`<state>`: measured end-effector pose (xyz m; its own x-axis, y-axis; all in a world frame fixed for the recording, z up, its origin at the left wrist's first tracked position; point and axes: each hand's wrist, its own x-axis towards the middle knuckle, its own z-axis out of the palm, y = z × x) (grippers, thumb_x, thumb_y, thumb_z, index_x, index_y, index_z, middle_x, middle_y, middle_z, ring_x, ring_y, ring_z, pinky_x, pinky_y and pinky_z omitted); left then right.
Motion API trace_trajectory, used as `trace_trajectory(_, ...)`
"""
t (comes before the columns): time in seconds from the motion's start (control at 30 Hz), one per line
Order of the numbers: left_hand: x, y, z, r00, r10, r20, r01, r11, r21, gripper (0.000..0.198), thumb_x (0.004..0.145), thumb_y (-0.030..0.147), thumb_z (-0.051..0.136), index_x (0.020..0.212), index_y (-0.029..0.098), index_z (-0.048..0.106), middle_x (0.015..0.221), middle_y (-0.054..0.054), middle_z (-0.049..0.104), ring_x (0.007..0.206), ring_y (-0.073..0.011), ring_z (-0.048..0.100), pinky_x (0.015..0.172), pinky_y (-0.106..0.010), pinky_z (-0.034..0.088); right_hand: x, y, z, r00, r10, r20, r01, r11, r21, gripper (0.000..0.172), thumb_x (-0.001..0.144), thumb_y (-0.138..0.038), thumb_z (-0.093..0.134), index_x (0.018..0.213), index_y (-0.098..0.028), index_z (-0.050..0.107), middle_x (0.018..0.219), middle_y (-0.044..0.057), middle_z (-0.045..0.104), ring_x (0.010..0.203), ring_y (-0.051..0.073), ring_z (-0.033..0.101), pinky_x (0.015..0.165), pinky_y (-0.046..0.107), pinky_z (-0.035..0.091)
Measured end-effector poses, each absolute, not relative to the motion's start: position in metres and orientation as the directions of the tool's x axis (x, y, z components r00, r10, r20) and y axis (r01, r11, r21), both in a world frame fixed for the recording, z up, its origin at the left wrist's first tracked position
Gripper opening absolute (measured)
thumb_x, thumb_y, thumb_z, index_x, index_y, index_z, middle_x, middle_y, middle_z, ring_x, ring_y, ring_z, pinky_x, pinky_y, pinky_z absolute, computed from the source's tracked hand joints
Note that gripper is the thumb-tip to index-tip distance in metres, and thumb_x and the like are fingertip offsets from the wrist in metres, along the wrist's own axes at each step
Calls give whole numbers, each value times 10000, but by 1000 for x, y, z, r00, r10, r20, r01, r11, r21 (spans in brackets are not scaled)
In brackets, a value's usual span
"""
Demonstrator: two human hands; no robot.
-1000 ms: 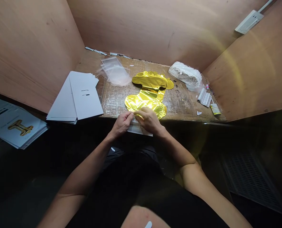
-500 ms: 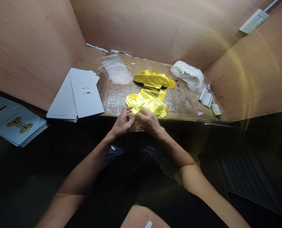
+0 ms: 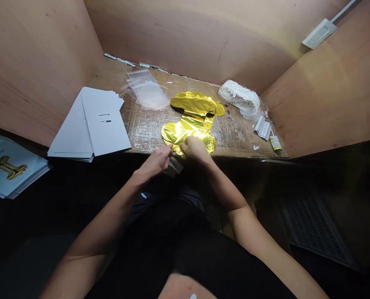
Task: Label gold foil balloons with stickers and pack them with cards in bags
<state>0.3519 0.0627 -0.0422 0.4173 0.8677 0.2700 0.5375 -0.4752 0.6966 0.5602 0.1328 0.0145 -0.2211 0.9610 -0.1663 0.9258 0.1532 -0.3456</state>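
A flat gold foil balloon [image 3: 188, 124] lies crumpled on the foil-covered bench top [image 3: 144, 133], its near edge at the bench front. My right hand [image 3: 195, 150] rests on that near edge, with its fingers pinching the foil. Just left of it, my left hand [image 3: 155, 162] reaches in, with its fingertips closed at the balloon's edge. A small greyish plastic packet [image 3: 174, 167] hangs below the fingertips, past the bench edge. Which hand holds it is partly hidden, but it seems to be the left.
A stack of white card sheets [image 3: 91, 124] and clear plastic bags [image 3: 146, 90] lie left of the balloon. A white bundle [image 3: 239, 97], folded leaflets [image 3: 262, 127] and a small tube [image 3: 275, 142] lie right. Plywood walls [image 3: 197, 37] surround the bench. Printed sheets [image 3: 7, 166] sit lower left.
My hands have drawn slightly apart, with the left moving left. The small packet now hangs off the bench edge, and the whole view has shifted a little.
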Motion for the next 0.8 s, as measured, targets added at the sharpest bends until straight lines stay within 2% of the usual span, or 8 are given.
trace_trajectory(0.07, 350, 65, -47, 441, 865, 240, 551, -473, 688, 259, 918, 90, 474, 1042, 172, 687, 1457, -203, 683, 1316, -329, 695, 1140, -503, 566, 559, 129, 10, -170, 985, -27, 970, 163, -182, 295, 982, -447, 716, 857, -179, 732, 855, 165, 726, 795, 260, 639, 728, 354, 436)
trace_trajectory(0.17, 346, 65, -51, 454, 862, 227, 561, -474, 679, 249, 930, 97, 473, 1023, 177, 689, 1547, -202, 627, 1380, -328, 666, 1173, -510, 552, 568, 128, 8, -276, 953, 124, 947, 291, -136, 300, 1025, -472, 680, 1011, -177, 733, 981, 178, 734, 879, 273, 631, 806, 374, 448)
trace_trajectory(0.3, 343, 59, -46, 469, 840, 273, 531, -515, 673, 213, 963, 122, 472, 1036, 183, 663, 1641, -202, 541, 1447, -324, 623, 1194, -491, 537, 581, 137, 3, -498, 867, 30, 821, 482, -304, 207, 1032, -355, 656, 972, -166, 718, 1000, 98, 715, 911, 210, 591, 847, 318, 417)
trace_trajectory(0.43, 355, 53, -39, 496, 787, 367, 445, -593, 671, 182, 988, 126, 480, 1041, 191, 641, 1697, -198, 472, 1513, -312, 561, 1199, -479, 530, 583, 155, 10, -494, 869, 25, 746, 439, -501, 212, 1014, -290, 652, 869, -154, 727, 864, 32, 679, 802, 153, 550, 768, 273, 385)
trace_trajectory(0.53, 362, 57, -42, 530, 788, 312, 442, -571, 691, 187, 935, 95, 502, 992, 202, 643, 1597, -206, 584, 1428, -321, 635, 1123, -485, 572, 596, 189, 43, -530, 846, -47, 694, 401, -598, 190, 997, -285, 692, 878, -147, 744, 777, 0, 656, 713, 130, 531, 697, 251, 397)
trace_trajectory(0.63, 359, 62, -47, 457, 850, 260, 407, -460, 789, 145, 927, 142, 545, 963, 216, 664, 1341, -150, 756, 1245, -302, 733, 1003, -445, 608, 631, 232, 92, -301, 953, 6, 797, 256, -547, 276, 1061, -313, 610, 952, -105, 755, 760, 13, 665, 705, 131, 552, 691, 245, 466)
trace_trajectory(0.73, 347, 61, -43, 217, 951, 219, 335, -284, 899, 116, 952, 296, 639, 999, 214, 706, 1037, -77, 795, 997, -258, 762, 889, -388, 604, 658, 245, 121, 87, 937, 339, 885, 84, -459, 334, 1117, -271, 491, 1146, -27, 717, 950, 128, 712, 917, 184, 640, 868, 323, 531)
trace_trajectory(0.8, 342, 57, -35, 68, 982, 176, 242, -188, 952, 219, 937, 391, 699, 1037, 197, 719, 954, -63, 776, 884, -234, 741, 810, -353, 594, 656, 223, 116, 71, 912, 404, 876, 137, -462, 287, 1097, -274, 554, 1238, -62, 686, 1053, 161, 711, 1005, 230, 666, 929, 395, 537)
